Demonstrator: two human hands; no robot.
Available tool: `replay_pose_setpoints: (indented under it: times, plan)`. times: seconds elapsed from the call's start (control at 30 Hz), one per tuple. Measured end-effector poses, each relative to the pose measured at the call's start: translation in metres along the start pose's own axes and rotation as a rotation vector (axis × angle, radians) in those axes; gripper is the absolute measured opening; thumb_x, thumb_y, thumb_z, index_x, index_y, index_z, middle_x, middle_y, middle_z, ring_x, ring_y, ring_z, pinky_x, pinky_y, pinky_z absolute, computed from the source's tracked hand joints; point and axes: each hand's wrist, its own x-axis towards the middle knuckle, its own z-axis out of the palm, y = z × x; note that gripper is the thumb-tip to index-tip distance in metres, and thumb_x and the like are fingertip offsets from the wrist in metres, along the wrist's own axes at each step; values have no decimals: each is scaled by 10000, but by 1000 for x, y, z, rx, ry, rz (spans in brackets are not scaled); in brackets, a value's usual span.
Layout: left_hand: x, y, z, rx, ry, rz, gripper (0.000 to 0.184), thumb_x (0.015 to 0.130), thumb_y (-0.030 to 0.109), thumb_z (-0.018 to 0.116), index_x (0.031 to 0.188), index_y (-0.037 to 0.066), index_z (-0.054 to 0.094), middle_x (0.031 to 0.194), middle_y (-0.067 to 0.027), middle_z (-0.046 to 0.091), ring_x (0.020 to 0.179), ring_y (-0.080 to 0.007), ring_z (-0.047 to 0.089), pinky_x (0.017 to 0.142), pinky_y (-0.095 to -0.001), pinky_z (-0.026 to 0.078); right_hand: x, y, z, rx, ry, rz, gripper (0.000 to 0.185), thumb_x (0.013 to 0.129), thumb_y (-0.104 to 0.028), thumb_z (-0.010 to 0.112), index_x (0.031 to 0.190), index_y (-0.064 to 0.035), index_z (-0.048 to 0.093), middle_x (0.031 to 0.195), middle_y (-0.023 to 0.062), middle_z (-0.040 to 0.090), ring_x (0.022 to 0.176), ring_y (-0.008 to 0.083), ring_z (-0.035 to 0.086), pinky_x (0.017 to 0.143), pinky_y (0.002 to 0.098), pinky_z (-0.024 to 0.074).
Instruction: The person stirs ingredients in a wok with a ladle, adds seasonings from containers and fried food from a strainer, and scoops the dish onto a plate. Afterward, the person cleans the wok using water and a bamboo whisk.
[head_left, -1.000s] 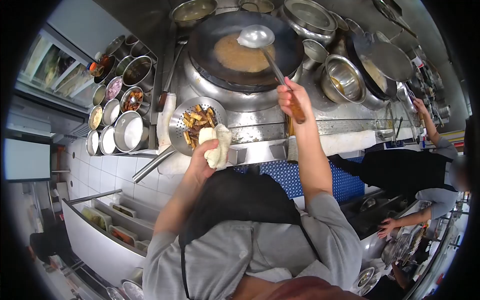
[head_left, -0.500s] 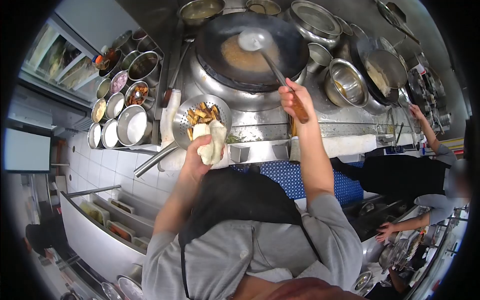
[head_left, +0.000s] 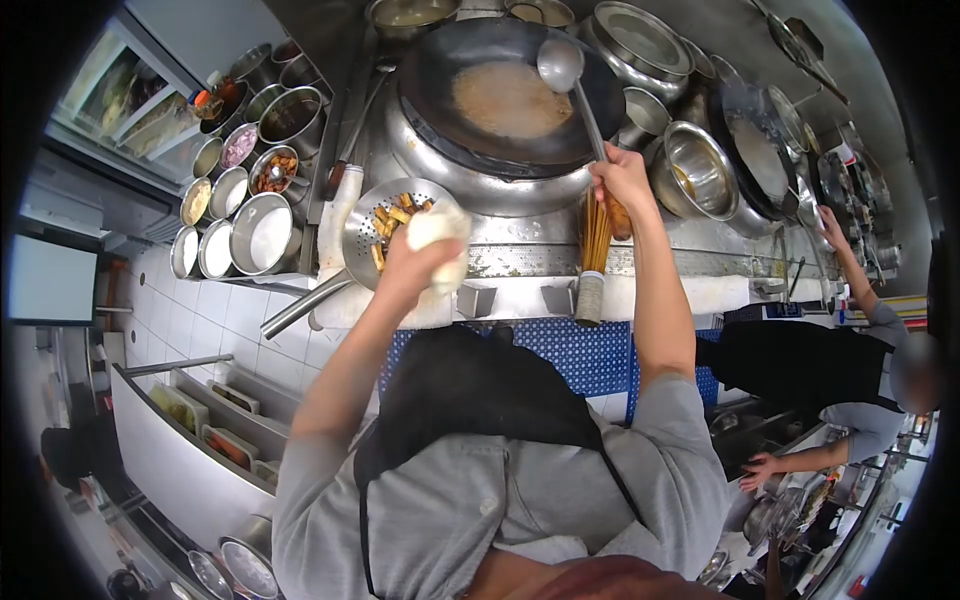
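- Ladle point(head_left: 561, 66): one unit. The bowl is positioned over the right-hand part of the wok, outside the pool of liquid. Contact between bowl and wok wall cannot be determined.
- Right hand point(head_left: 622, 178): one, closed around the ladle's wooden grip.
- Wok point(head_left: 430, 95): one large dark unit directly ahead, seated on a metal ring. It contains one shallow pool of brown liquid point(head_left: 510, 100).
- Left hand point(head_left: 420, 262): one, holding one pale cloth point(head_left: 438, 222). Hand and cloth overlap the right side of the strainer in this view; contact cannot be confirmed.
- Strainer point(head_left: 362, 218): one perforated unit with one metal handle, located at the near left of the wok. It holds several browned pieces point(head_left: 398, 212); some are hidden, so no exact count is available.
- Brush point(head_left: 592, 245): one bundle of thin sticks, lying on the bench point(head_left: 520, 230) just below the right hand.
- Metal bowl point(head_left: 697, 165): one, to the right of the wok.
- Long-handled utensil point(head_left: 338, 180): one, to the left of the wok.
- Containers with white contents point(head_left: 262, 235): four, grouped at the far left.
- Container with pink contents point(head_left: 239, 147): one, in the same group.
- Co-worker point(head_left: 800, 350): one person at the right, two hands visible.
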Motion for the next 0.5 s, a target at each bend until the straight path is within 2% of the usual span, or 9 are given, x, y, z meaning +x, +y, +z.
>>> replay_pose_setpoints:
  times: [0.03,0.07,0.1,0.13,0.23,0.37,0.4,0.5]
  plan:
    - [12,8,15,290,29,202,424,739,189,764,1074,-28,622,947,-104,682,845,-178,672,747,-321,537,-4,-4,4,-10,-21,12,494,830,-1,592,1315,44,516,609,17,511,419,116,507,369,290,391]
    - [29,14,28,490,-23,312,492,710,205,774,1099,-44,605,980,-134,682,915,-253,672,799,-364,529,-11,-14,16,-20,-45,21,531,830,-5,598,1349,43,499,606,16,510,418,115,507,370,290,393]
    - [43,24,47,708,31,742,499,684,206,780,1077,-38,594,1025,-180,673,1022,-339,639,912,-409,493,-17,-22,23,-30,-69,30,568,829,-9,603,1382,42,483,604,14,508,418,114,506,371,291,395]
    - [68,21,54,920,12,988,520,672,214,785,1080,-17,559,1044,-222,657,1073,-399,595,977,-452,444,-22,-26,23,12,-83,77,659,818,-10,614,1447,30,422,629,21,536,418,112,507,372,291,395]
    - [109,12,76,1143,-71,760,516,677,211,784,1068,0,521,1009,-239,651,1037,-414,601,969,-471,436,-38,-35,23,-98,-119,54,708,807,5,613,1473,31,375,637,31,562,426,111,514,378,283,397]
    - [132,-11,72,1106,-111,747,519,677,210,773,1071,6,503,963,-248,649,996,-429,594,917,-488,443,-13,-4,22,26,37,-81,775,792,51,585,1504,50,280,611,52,565,447,120,533,391,294,430]
    - [134,-13,73,1099,-114,718,504,678,209,770,1058,7,508,954,-247,650,989,-431,593,912,-489,442,-18,-2,23,148,67,-51,732,790,58,582,1474,80,322,642,65,583,459,130,542,392,301,445]
    - [132,-9,74,1063,-120,710,475,681,209,762,1038,9,522,935,-238,651,971,-429,594,893,-491,441,-48,-3,30,222,22,15,688,796,65,591,1443,97,360,666,72,601,464,139,548,390,300,450]
